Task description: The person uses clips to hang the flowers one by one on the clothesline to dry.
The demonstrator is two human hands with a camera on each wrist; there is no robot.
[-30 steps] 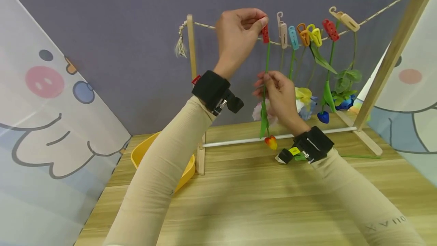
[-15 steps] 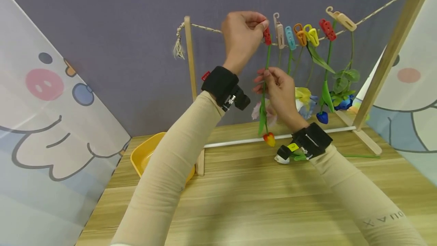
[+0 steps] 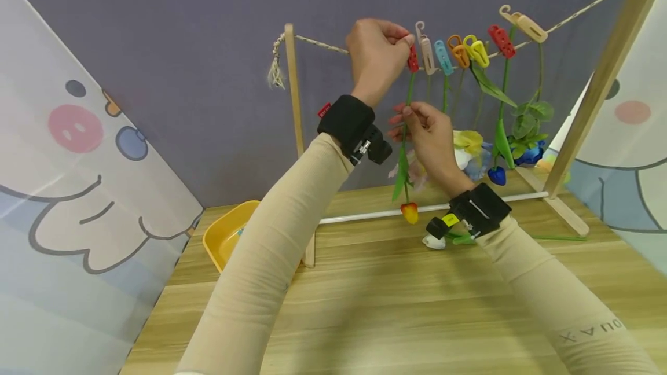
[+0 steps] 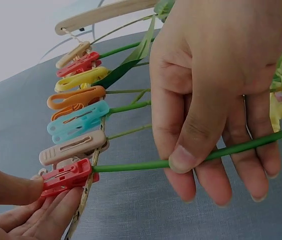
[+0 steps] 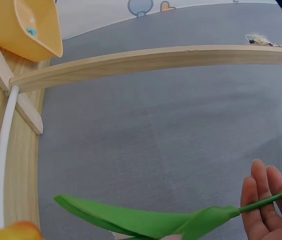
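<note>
My left hand (image 3: 377, 54) pinches a red clothespin (image 3: 413, 59) on the rope (image 3: 318, 44) strung between two wooden posts. The same red clothespin (image 4: 67, 177) grips the top of a green flower stem (image 4: 131, 167). My right hand (image 3: 428, 138) pinches that stem (image 3: 407, 110) lower down between thumb and fingers. The stem hangs down to a green leaf (image 3: 400, 173) and an orange-red tulip head (image 3: 409, 212). In the right wrist view the leaf (image 5: 141, 220) and my fingertips (image 5: 265, 195) show against the grey wall.
Several more coloured pins (image 3: 458, 51) hold other artificial flowers (image 3: 513, 132) along the rope. A yellow bowl (image 3: 226, 239) sits on the wooden table (image 3: 396, 305) by the left post (image 3: 299, 132). A white rod (image 3: 375, 214) joins the posts. Cartoon panels stand on both sides.
Both hands keep their holds on the pin and the stem. The left hand and the red pin have shifted slightly right along the rope, closer to the beige pin.
</note>
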